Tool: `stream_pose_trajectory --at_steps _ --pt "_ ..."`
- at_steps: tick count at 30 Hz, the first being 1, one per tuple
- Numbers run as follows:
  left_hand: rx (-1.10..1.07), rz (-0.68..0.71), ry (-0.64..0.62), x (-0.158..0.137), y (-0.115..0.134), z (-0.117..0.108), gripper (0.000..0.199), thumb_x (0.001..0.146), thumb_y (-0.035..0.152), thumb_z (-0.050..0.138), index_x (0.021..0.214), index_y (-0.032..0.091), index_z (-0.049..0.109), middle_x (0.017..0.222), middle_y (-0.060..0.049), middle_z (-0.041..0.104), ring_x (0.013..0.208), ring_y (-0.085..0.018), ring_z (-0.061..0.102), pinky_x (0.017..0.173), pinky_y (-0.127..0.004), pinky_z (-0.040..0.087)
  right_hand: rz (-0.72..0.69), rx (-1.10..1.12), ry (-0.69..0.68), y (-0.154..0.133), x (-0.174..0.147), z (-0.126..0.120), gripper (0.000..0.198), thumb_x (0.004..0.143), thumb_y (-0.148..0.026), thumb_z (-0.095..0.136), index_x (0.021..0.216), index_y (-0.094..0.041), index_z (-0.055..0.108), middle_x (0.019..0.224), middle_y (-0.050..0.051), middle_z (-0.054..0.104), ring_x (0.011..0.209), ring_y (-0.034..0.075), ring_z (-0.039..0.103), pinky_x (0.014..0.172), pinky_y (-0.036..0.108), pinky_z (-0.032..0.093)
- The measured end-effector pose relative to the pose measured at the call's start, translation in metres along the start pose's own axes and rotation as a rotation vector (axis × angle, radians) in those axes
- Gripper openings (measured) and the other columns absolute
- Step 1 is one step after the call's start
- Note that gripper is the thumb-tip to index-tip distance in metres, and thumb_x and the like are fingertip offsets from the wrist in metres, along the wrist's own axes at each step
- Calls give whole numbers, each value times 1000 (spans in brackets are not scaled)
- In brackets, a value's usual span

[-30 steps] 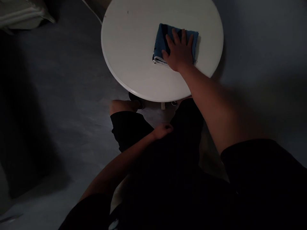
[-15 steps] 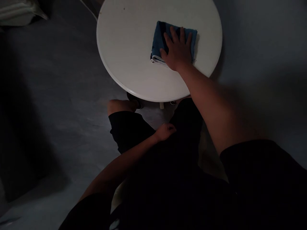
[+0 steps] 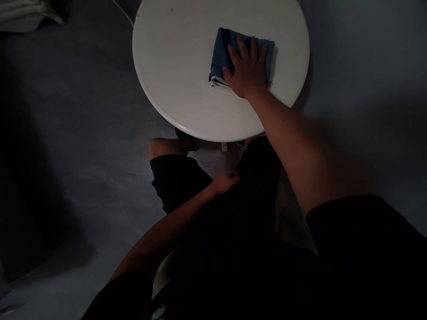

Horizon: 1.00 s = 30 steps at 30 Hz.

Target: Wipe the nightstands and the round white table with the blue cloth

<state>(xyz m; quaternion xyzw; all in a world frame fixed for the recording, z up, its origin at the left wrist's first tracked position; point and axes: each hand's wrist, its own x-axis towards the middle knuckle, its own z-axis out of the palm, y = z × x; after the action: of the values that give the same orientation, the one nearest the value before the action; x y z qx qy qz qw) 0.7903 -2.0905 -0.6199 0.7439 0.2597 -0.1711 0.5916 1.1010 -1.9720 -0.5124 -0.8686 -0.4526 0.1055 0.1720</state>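
Note:
A folded blue towel [image 3: 218, 55] with dark patches and a pale edging lies on a round white table [image 3: 180, 75], right of its middle. My right hand [image 3: 247, 73] rests flat on the towel, palm down and fingers spread, without gripping it. Down in my lap, close to the dark shorts [image 3: 180, 175], my left hand [image 3: 225, 181] is loosely curled. Nothing shows in its fingers, though the light there is dim.
The table's near rim is just above my knees. A pale, cloth-like thing [image 3: 23, 15] lies at the far left, and a thin cord [image 3: 123, 12] runs beside the table. Grey floor [image 3: 100, 133] surrounds the table, with a dark shape along the left.
My left hand has shifted slightly to the left in my lap. My right hand and the towel stay in place on the table. The view has moved very little.

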Motion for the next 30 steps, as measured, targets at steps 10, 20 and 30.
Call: stream_pose_trajectory --at_steps 10,20,30 --pt "188 -80 -20 -4 28 13 23 100 23 73 106 19 94 108 -10 89 97 -25 81 89 -32 60 -37 81 11 4 3 5 132 54 -117 6 161 -56 54 197 -17 28 181 32 -17 137 60 -24" --pt "83 -110 9 -1 23 13 21 100 17 67 103 16 88 103 -8 87 95 -22 78 86 -31 57 -8 -83 16 0 0 3 109 89 -91 22 180 -36 42 200 -12 20 183 36 4 146 65 -13" --pt "146 -86 -50 2 28 11 22 97 27 73 104 16 91 102 -11 87 94 -25 79 86 -33 59 -4 -35 -27 1 0 2 125 68 -101 3 175 -48 40 199 -22 12 180 36 -8 138 57 -26"
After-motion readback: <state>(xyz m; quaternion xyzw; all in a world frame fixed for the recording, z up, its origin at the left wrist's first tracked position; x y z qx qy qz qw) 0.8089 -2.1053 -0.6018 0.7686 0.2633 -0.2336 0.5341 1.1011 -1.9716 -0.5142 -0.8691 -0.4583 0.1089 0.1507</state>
